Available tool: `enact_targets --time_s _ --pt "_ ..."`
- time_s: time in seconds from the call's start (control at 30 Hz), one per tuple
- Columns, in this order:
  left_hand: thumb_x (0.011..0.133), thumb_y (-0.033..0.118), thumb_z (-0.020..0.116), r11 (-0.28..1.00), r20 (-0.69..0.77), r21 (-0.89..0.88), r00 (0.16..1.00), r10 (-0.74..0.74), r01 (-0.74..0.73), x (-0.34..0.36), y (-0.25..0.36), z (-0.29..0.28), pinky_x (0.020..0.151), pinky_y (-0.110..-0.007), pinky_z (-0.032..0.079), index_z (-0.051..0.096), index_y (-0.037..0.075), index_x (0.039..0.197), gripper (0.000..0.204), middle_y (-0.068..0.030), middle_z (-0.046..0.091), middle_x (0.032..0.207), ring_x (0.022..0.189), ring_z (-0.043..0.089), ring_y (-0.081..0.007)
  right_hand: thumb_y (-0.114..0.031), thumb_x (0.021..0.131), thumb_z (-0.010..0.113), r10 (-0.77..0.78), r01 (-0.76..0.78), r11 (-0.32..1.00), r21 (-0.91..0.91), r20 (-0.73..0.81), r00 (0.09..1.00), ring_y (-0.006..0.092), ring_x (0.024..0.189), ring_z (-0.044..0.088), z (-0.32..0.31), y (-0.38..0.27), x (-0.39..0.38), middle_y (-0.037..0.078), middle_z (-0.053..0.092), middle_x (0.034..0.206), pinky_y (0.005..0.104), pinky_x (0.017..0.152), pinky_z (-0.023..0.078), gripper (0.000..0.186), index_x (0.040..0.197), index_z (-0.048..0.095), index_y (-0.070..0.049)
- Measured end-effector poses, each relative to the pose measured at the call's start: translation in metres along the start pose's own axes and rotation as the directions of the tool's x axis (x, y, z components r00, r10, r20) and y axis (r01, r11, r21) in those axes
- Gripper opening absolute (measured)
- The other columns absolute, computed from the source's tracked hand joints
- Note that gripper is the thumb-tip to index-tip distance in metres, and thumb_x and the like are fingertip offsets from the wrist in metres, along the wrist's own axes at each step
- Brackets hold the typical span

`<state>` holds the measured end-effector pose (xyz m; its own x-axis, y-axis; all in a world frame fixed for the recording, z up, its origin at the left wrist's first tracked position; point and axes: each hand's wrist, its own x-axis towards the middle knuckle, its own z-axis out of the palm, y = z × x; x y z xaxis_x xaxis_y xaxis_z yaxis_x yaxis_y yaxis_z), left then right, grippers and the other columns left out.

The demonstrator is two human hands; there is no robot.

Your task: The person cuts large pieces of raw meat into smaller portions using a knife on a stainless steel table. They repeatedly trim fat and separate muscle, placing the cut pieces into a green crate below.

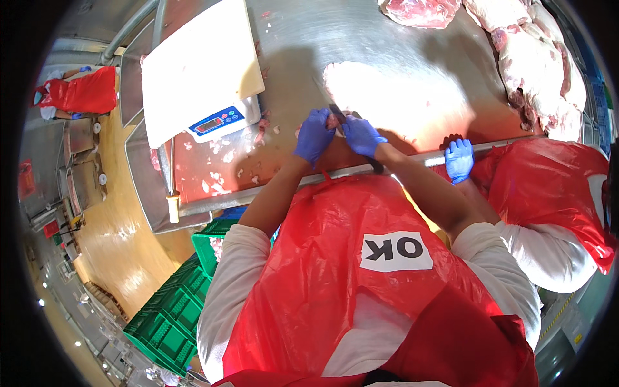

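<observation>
Both my hands wear blue gloves and are close together over the near edge of the steel table. My left hand is closed on a small pink meat piece. My right hand is closed around a knife; its dark blade points away from me, beside the meat piece. The fingers hide most of the handle. Just beyond my hands lies a large pale meat cut, its right side washed out by glare.
Left stands a scale under a large white board. A cream-handled rod hangs at the table corner. Trimmings litter the surface. Big meat cuts pile far right. A co-worker's gloved hand rests on the table edge. Green crates stand lower left.
</observation>
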<state>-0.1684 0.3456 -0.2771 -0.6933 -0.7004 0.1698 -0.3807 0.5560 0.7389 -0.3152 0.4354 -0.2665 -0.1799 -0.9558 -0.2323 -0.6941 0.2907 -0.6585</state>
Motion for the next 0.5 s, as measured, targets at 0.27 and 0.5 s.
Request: enact_targets --time_s 0.27,0.5 --pt "0.08 0.013 0.07 0.997 -0.056 -0.019 0.995 -0.077 0.076 0.003 0.006 -0.015 0.068 -0.045 0.05 0.06 0.008 0.082 0.011 -0.0149 0.062 0.086 0.078 0.064 -0.0358 -0.015 0.094 0.044 0.188 -0.156 0.977 -0.146 0.233 0.954 0.0484 0.085 0.066 -0.002 -0.011 -0.034 0.029 0.066 0.087 0.0562 0.075 0.052 0.023 0.106 0.054 0.002" --pt "0.079 0.01 0.067 0.999 -0.048 0.02 0.998 -0.042 0.043 0.015 0.035 -0.061 0.067 -0.043 0.05 0.061 0.006 0.083 0.007 -0.0161 0.062 0.082 0.078 0.063 -0.0365 -0.013 0.095 0.044 0.1 -0.026 0.948 -0.316 0.22 0.97 0.0452 0.087 0.067 -0.039 0.046 -0.078 0.025 0.068 0.09 0.0545 0.073 0.052 0.017 0.105 0.05 -0.001"
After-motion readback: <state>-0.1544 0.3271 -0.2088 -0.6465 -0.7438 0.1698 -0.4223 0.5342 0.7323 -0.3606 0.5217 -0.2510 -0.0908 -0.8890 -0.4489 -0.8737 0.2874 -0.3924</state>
